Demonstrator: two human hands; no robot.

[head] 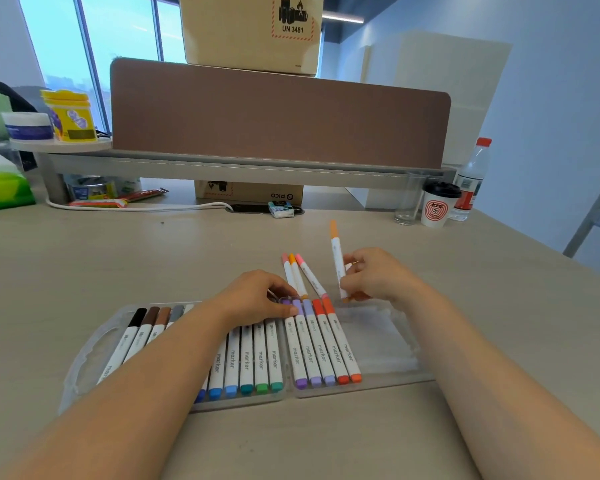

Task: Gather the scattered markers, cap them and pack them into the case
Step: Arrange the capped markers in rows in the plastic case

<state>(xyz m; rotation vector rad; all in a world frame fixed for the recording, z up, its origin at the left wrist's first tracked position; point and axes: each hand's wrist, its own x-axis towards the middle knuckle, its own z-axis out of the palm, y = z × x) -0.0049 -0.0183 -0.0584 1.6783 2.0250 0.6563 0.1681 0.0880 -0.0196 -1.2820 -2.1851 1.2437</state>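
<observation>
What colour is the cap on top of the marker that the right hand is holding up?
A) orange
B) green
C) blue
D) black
A: the marker that the right hand holds up above the table has an orange cap on its top end.

A KFC paper cup stood at the desk's far right edge, between a clear glass and a red-capped water bottle. A white cable ran beneath the brown divider panel. A cardboard box marked UN 3481 sat above the panel.
</observation>
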